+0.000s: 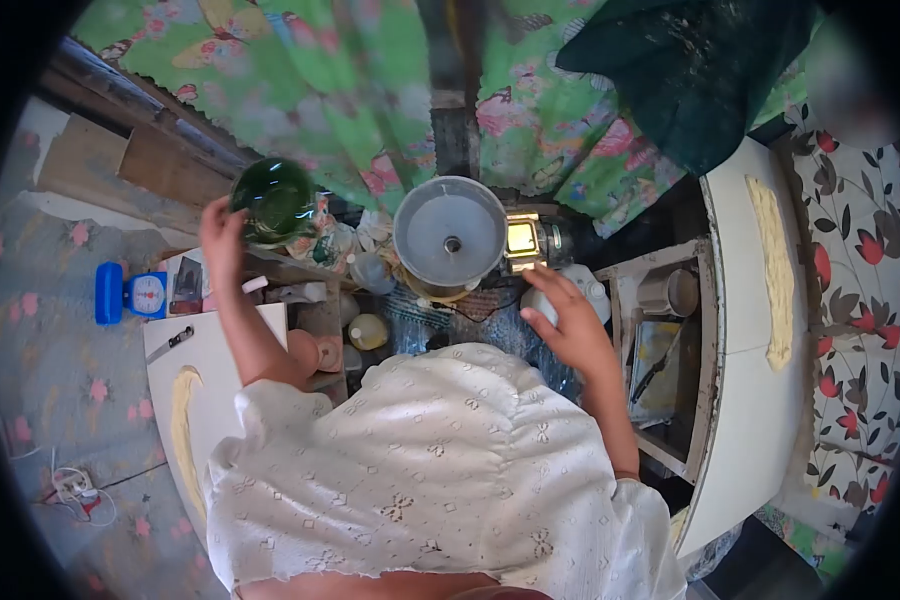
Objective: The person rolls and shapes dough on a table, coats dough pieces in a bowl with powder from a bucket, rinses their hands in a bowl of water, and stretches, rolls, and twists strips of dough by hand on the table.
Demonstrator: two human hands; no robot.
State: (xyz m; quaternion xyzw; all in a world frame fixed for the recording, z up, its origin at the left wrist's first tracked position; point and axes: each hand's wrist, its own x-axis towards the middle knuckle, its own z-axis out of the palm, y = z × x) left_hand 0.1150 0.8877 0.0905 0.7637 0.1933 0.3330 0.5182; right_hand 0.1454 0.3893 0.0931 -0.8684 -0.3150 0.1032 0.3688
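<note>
Green bowl [273,203], left of the round tub [418,238], is gripped at its rim by the left hand [223,240]; right of the tub, the right hand [575,325] spreads loosely near a glowing lamp [521,238]; behind the tub hang flowered curtains [360,105].

this looks like a home corner doubling as a small workspace: flowered green curtains [340,90] hang beyond the round grey tub [430,220]; left of the tub lie flowered sheeting [50,370], a blue dial scale [147,295] and a knife [175,342]; right of it, a rough wooden shelf [708,350] holds a metal mug [670,293].
</note>
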